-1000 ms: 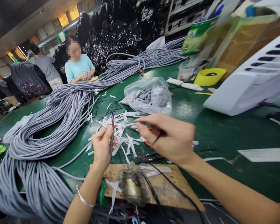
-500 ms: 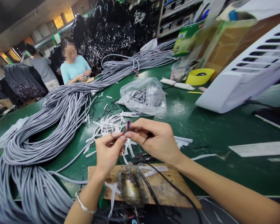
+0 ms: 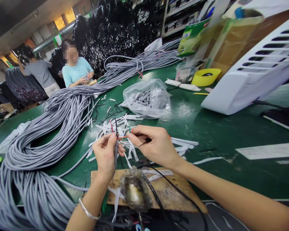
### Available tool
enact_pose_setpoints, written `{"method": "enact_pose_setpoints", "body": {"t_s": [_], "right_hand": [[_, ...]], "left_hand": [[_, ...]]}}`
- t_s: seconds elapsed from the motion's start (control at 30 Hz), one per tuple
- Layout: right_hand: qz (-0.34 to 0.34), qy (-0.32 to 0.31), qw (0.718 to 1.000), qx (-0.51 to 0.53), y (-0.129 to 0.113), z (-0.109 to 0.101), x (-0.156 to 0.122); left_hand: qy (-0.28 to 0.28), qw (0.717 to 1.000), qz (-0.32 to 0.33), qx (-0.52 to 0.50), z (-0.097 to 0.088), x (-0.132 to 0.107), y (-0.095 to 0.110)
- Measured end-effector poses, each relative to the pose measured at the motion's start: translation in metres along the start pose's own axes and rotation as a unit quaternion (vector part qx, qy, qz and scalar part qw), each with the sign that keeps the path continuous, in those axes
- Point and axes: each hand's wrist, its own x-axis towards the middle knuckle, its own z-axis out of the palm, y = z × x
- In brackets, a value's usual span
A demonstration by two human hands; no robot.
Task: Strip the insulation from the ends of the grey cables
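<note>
**Coloured Wires Spread Between Two Pinching Hands**

In the head view, your left hand (image 3: 103, 155) had its thumb and fingers closed on a grey, round-jacketed cable (image 3: 116, 150), just below where its wires came out. The cable end stood nearly upright above the smooth green table (image 3: 212, 134), before a scatter of thin white strips (image 3: 133, 117). A thin red wire (image 3: 111, 125) and a thin black wire (image 3: 116, 125) stuck up past your left fingertips, apart from each other. A thin orange wire (image 3: 122, 137) ran sideways to your right hand (image 3: 156, 146), its thumb and forefinger drawn together in a tight grip at the wire's far end, where a short green wire tip (image 3: 129, 129) also showed. A slim dark object (image 3: 145, 141) sat within those curled fingers; what it was could not be told.

Done well, this step seemed to call for a left grip close to the jacket's edge, firm enough to stop twisting, and a light right-hand pull along the wires, without sharp bends at the root. Keeping the colours fanned and uncrossed probably made sorting easier.
</note>
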Motion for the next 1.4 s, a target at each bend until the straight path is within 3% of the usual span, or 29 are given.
{"method": "enact_pose_setpoints", "body": {"t_s": [0.23,0.4,0.53,0.63,0.77,0.9,1.03,1.13,1.23,1.4], "right_hand": [[0.135,-0.063,0.986,0.079,0.004,-0.002,0.007],[0.184,-0.114,0.972,0.088,0.013,-0.002,0.013],[0.214,-0.13,0.968,0.035,0.025,-0.004,0.017],[0.175,-0.229,0.956,-0.047,0.03,-0.018,0.023],[0.089,-0.41,0.887,-0.193,0.031,-0.037,0.027],[0.141,-0.408,0.812,-0.393,0.036,-0.038,0.025],[0.194,-0.407,0.777,-0.441,0.039,-0.032,0.024],[0.191,-0.394,0.777,-0.451,0.034,-0.033,0.026],[0.177,-0.351,0.801,-0.452,0.031,-0.037,0.028],[0.134,-0.237,0.913,-0.306,0.036,-0.035,0.027]], "left_hand": [[-0.033,0.995,-0.074,-0.054,0.002,0.004,0.008],[-0.011,0.999,-0.02,0.042,-0.001,0.002,0.001],[-0.09,0.981,0.046,0.168,-0.007,0.0,-0.004],[-0.146,0.963,0.041,0.222,-0.013,0.004,-0.002],[-0.098,0.969,0.069,0.215,-0.022,0.011,0.005],[-0.081,0.977,0.087,0.179,-0.026,0.014,0.008],[-0.066,0.983,-0.002,0.171,-0.028,0.017,0.009],[-0.077,0.968,-0.07,0.227,-0.03,0.019,0.009],[-0.076,0.964,-0.058,0.25,-0.03,0.019,0.012],[-0.006,0.98,0.023,0.199,-0.027,0.015,0.018]]}}
